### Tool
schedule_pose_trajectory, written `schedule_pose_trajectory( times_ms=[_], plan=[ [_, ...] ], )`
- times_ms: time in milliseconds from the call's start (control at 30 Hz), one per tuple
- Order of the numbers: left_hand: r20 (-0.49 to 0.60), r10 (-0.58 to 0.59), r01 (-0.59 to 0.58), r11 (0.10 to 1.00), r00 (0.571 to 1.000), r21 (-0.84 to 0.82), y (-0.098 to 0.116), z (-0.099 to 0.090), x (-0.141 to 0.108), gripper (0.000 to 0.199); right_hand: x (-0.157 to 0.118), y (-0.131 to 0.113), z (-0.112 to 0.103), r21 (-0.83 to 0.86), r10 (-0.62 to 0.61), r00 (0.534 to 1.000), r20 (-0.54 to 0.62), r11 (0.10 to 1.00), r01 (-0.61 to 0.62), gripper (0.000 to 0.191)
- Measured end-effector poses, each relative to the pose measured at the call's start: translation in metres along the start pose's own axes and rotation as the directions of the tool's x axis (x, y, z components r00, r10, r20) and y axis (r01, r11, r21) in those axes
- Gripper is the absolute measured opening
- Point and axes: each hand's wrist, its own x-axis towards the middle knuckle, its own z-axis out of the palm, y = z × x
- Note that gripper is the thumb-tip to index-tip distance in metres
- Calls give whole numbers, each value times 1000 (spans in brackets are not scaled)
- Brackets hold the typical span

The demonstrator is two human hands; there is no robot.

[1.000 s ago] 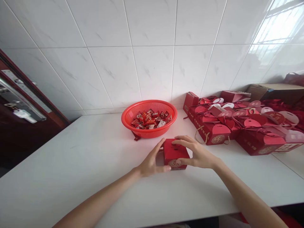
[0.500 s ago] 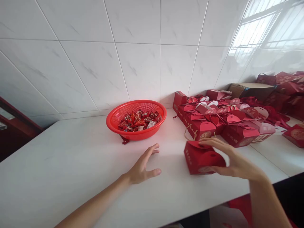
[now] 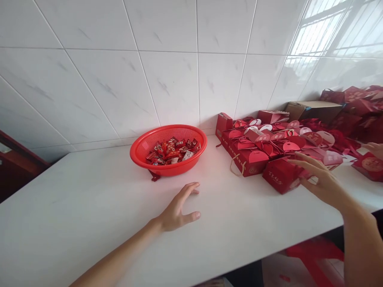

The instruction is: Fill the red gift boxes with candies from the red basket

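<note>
My left hand rests over the white table with its fingers apart and nothing in it. Over at the right, my right hand grips the top of a red box, its thumb and fingers on the flaps. That box sits on the table against the front of a group of red gift boxes. Beyond my left hand stands a red plastic basket holding wrapped candies.
A cardboard box and more red boxes stand at the back right. Another person's hand shows at the right edge near a red box. A tiled wall runs behind the table.
My right hand has moved right and away from me with the red box, which now stands beside the grouped boxes. Another person's hand has appeared at the right edge. My left hand has stayed put.
</note>
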Motion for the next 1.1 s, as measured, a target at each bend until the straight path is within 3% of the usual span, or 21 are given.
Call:
schedule_pose_trajectory(
  times_ms=[100, 200, 367, 633, 800, 867, 967, 1033, 1100],
  plan=[
    [8, 7, -7, 1000, 1000, 12, 2, 0, 0, 81, -13, -20, 12, -82, 89, 979, -186, 991, -105, 52],
    [12, 9, -9, 1000, 1000, 20, 6, -1, -1, 80, -29, -44, 24, -92, 83, 950, -301, 989, -115, 52],
    [5, 15, -15, 1000, 1000, 12, 12, -1, -2, 76, -32, -53, 48, -72, 40, 958, -283, 995, -62, 49],
    [2, 72, -72, 997, 997, 7, 7, 2, -1, 75, -12, -35, 68, -296, 108, 959, -263, 937, -187, 41],
    [13, 78, -78, 997, 997, -3, 6, 4, 1, 78, -11, -46, 68, -299, 67, 920, -386, 935, -194, 41],
    [36, 67, -67, 998, 997, -2, 6, 4, 2, 80, -8, -60, 66, -272, -14, 898, -439, 955, -118, 37],
    [108, 49, -55, 997, 993, 46, 11, -2, 0, 82, -3, -93, 67, -169, -165, 863, -478, 981, 94, 27],
    [174, 15, -38, 991, 985, 125, 22, -14, -3, 79, -3, -118, 73, -44, -307, 858, -412, 947, 318, 22],
    [228, -43, -17, 967, 973, 253, 39, -35, -9, 68, -7, -141, 86, 101, -493, 826, -273, 839, 535, 22]
  ],
)
